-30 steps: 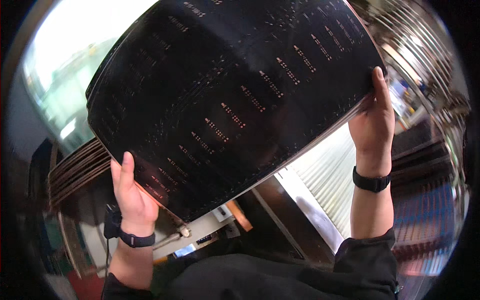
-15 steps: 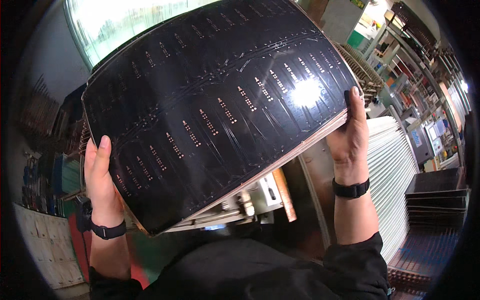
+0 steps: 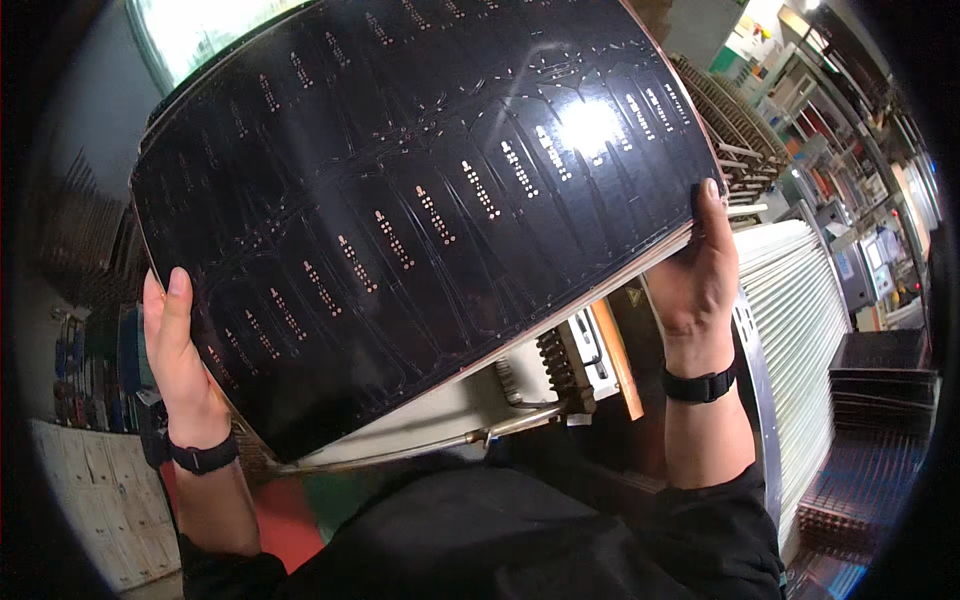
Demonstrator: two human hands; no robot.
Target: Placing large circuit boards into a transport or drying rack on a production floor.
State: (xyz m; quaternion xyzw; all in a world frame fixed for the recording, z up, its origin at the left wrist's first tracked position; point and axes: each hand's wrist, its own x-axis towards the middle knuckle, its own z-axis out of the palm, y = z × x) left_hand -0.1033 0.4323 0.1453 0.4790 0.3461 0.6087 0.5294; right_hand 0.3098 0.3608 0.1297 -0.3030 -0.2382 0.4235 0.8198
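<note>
A stack of large black circuit board panels (image 3: 400,300) with rows of copper-coloured dots fills the middle of the head view. The stack tilts, its lower left corner nearest me, and a bright lamp glare shows on the top panel. Around its left edge, my left hand (image 3: 185,355) is closed, thumb on top. At the right end my right hand (image 3: 700,285) grips the edge, thumb up and fingers underneath, mostly hidden. Pale panel edges show along the near side of the stack. Black bands circle both wrists.
Below the stack is a machine part with a metal rod (image 3: 520,425) and an orange-brown strip (image 3: 617,360). To the right stand a white ribbed rack (image 3: 800,330) and a pile of dark panels (image 3: 880,375). Pale cabinets (image 3: 85,490) line the lower left.
The panel stack and my left hand have shifted slightly left; my right hand has hardly moved in view. More of the machine part shows below the stack. Both hands keep their grip.
</note>
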